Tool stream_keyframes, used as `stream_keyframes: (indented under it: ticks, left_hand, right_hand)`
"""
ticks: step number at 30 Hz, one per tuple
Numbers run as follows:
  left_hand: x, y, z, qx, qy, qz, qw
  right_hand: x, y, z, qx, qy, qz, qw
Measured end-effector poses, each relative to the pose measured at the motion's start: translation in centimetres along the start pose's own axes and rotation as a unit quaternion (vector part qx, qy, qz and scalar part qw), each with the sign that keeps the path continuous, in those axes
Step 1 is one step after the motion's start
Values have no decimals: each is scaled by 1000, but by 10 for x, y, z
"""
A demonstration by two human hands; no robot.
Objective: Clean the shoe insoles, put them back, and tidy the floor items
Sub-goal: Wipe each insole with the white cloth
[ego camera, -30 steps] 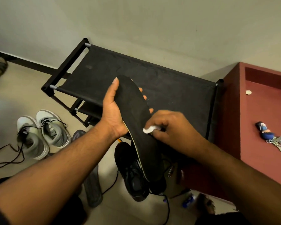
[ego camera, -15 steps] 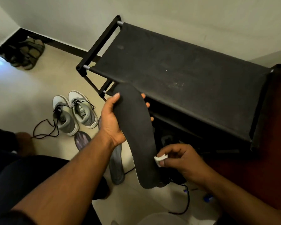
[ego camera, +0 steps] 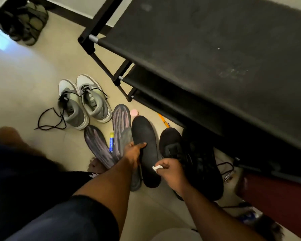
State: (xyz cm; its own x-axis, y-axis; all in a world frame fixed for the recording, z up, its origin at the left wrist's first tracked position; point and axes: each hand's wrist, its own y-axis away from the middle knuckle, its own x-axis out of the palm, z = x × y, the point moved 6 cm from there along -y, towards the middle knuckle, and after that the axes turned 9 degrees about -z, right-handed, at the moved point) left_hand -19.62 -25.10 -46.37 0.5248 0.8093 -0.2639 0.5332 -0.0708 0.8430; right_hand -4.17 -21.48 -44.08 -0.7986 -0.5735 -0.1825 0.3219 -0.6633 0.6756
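Your left hand (ego camera: 133, 153) grips the black insole (ego camera: 145, 148) at its middle; your right hand (ego camera: 169, 171) pinches a white wipe (ego camera: 155, 168). The insole looks light and bendy, so hold its middle

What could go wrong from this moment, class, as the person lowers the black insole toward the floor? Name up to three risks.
1. The left hand grips the black insole right beside the purple-streaked insoles; it may land on them and get mixed up or dirtied.
2. The right hand only pinches a small white wipe; it could drop.
3. Loose black laces trail from the grey sneakers, a likely snag or trip.
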Motion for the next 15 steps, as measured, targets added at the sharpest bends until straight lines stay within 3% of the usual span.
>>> stream_keyframes:
  ticks: [10, 12, 15]
  left_hand:
    - [13, -56, 42, 39, -121, -51, 991]
    - [7, -52, 34, 82, -259, -97, 957]
    - [-12, -46, 17, 144, -410, -192, 880]
  right_hand:
    - [-1, -33, 0, -34, 36, -11, 999]
    - [1, -41, 7, -36, 34, -7, 999]
    - [0, -51, 13, -33, 32, -15, 999]
